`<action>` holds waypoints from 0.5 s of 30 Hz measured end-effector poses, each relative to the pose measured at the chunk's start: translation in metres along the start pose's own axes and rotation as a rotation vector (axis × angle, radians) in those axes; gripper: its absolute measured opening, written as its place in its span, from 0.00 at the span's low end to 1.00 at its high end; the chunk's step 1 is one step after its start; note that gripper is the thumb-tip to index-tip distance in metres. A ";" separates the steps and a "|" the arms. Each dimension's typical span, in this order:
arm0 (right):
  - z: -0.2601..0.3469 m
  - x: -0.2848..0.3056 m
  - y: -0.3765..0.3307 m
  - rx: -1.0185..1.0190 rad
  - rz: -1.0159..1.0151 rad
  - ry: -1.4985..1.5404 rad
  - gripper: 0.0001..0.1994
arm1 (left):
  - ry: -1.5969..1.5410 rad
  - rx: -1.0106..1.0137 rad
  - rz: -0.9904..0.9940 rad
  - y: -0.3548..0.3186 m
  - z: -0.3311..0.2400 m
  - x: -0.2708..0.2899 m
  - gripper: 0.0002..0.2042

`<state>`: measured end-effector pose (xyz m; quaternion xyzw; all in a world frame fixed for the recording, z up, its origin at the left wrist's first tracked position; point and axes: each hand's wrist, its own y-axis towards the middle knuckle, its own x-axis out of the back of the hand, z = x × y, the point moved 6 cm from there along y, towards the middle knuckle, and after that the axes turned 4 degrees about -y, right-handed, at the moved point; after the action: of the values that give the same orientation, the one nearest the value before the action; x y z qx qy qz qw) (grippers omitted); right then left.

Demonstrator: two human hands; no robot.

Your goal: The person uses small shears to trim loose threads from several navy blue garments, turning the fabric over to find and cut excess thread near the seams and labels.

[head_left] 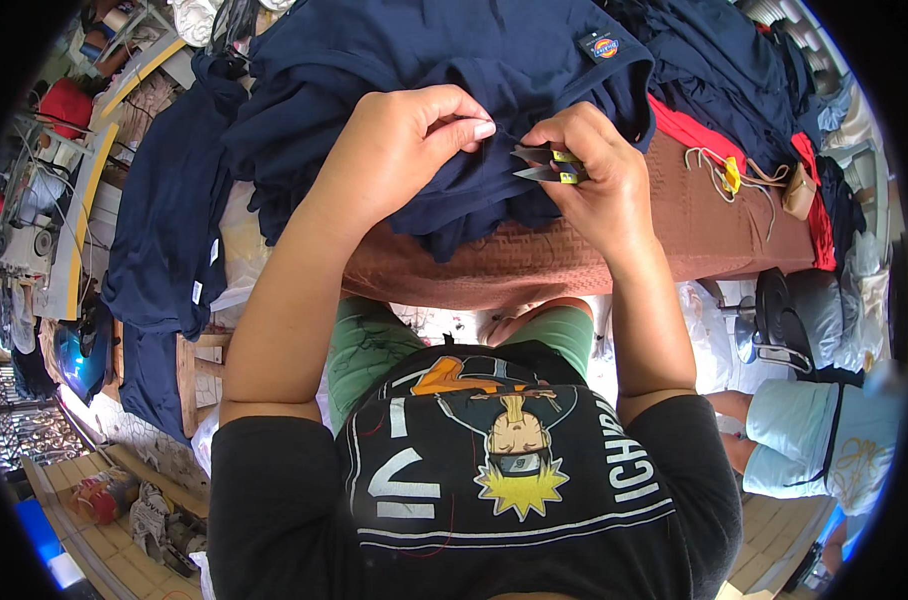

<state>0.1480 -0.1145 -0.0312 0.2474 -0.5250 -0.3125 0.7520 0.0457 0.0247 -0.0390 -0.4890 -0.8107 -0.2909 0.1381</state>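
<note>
Workshop, cluttered on both sides: sewing machine point(22, 245) at the far left of the frame, another person point(804, 430) at the lower right edge. Work surface point(574, 265) has a brown textured cover and spans the upper middle. Navy garment point(364, 50) is bunched on it, upper centre, with its near folds hanging toward the front edge. More navy fabric point(174, 200) hangs down at left; red cloth point(689, 130) and a yellow tag point(731, 176) lie right of the garment.

Left hand point(404, 125): thumb and index pinched together, over the garment. Could be fabric or a thread between them; too fine to tell.

Right hand point(604, 170): gripping thread snips point(564, 157), fingers wrapped round the handles, blades spread apart.

Key relation: snips' long axis runs roughly level across the frame, tips pointing left at the left hand. Tips sit just right of the left pinch and slightly lower, a small gap between, garment folds behind and below. Right hand carries the tool, but the left fingertips are nearer the blade tips. My read: any cut hinges on that gap. Can't tell whether the blades touch the cloth.
</note>
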 end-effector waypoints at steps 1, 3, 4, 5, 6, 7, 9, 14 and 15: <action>0.000 -0.001 -0.001 0.004 -0.007 -0.006 0.14 | -0.040 0.035 0.020 0.001 0.002 -0.001 0.08; 0.000 -0.002 -0.003 0.005 -0.013 -0.016 0.14 | -0.150 -0.008 0.016 0.001 0.003 -0.003 0.08; -0.001 -0.002 -0.004 0.002 -0.013 -0.019 0.14 | -0.206 -0.030 0.014 0.001 0.003 -0.004 0.08; -0.002 -0.003 -0.004 -0.001 -0.013 -0.022 0.14 | -0.279 -0.018 0.021 0.001 0.003 -0.004 0.08; -0.002 -0.003 -0.004 -0.005 -0.013 -0.016 0.14 | -0.352 -0.007 0.027 0.002 0.002 -0.004 0.07; -0.001 -0.003 -0.004 -0.009 -0.012 -0.010 0.14 | -0.425 0.004 0.034 0.002 0.001 -0.004 0.07; -0.001 -0.003 -0.005 -0.013 -0.015 -0.010 0.14 | -0.508 0.064 0.006 0.001 -0.003 -0.002 0.12; 0.000 -0.002 -0.007 0.035 -0.040 -0.048 0.14 | -0.786 -0.489 0.051 -0.003 -0.015 0.025 0.25; -0.001 -0.002 -0.007 0.028 -0.042 -0.037 0.14 | -1.027 -0.511 0.006 -0.007 -0.013 0.033 0.26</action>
<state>0.1474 -0.1182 -0.0376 0.2630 -0.5378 -0.3256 0.7318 0.0233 0.0377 -0.0140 -0.5878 -0.6762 -0.2023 -0.3954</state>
